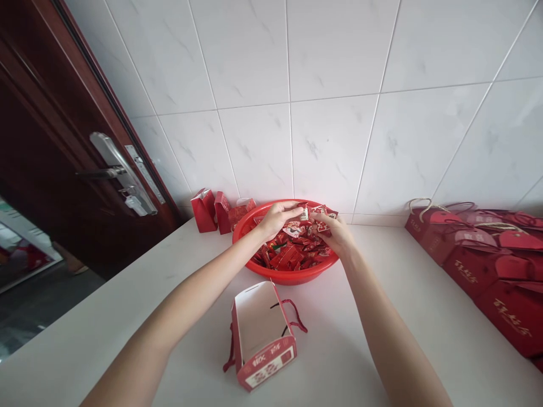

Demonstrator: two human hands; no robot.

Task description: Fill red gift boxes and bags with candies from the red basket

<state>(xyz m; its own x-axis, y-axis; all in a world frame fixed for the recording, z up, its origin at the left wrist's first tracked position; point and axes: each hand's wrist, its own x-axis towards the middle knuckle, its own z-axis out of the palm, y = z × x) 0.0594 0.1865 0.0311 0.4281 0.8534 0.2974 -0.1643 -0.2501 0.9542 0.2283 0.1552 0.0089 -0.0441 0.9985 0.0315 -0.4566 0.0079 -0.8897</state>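
A round red plastic basket (288, 277) by the wall holds a heap of small red wrapped packets (288, 257). Over its far side, my left hand (278, 219) pinches a small red-and-white wrapped packet (304, 213) between thumb and fingers. Close beside it, my right hand (338, 233) is closed on a few red wrapped packets (319, 211); its fingers partly cover them. In front of the basket lies an open red-and-white gift box (258, 322), its pale inside facing up and a red cord handle at each side.
Several closed dark red gift boxes (470, 265) with cord handles line the right side of the white table (182, 316). Small red cartons (204, 211) stand left of the basket. A tiled wall (331, 141) rises behind, and a dark wooden door (55, 124) with a metal handle is at left.
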